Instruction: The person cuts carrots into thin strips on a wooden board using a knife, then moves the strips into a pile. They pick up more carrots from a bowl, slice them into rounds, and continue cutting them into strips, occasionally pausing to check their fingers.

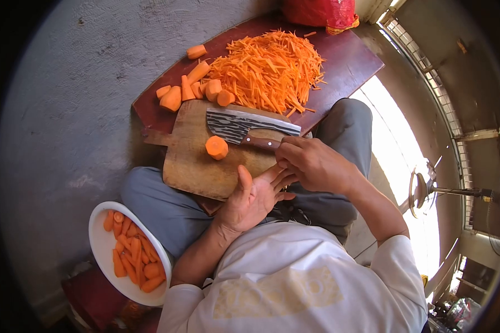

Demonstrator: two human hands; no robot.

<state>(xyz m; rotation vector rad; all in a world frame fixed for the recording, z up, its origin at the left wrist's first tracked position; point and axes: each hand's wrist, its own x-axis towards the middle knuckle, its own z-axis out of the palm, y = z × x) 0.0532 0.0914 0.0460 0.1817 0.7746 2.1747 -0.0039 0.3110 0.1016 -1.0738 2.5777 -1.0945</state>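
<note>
My left hand is turned palm up with its fingers stretched out, over the near edge of the wooden cutting board. My right hand has its fingers curled and pinched on a fingertip of the left hand. Just beyond them a cleaver with a patterned blade and a brown wooden handle lies flat on the board. A cut carrot piece rests on the board near the blade, its round cut face showing. Behind the board stands a large heap of shredded carrot.
Several peeled carrot chunks lie left of the heap on the dark red table. A white bowl of carrots sits at lower left. A red bag is at the back; a fan stands right.
</note>
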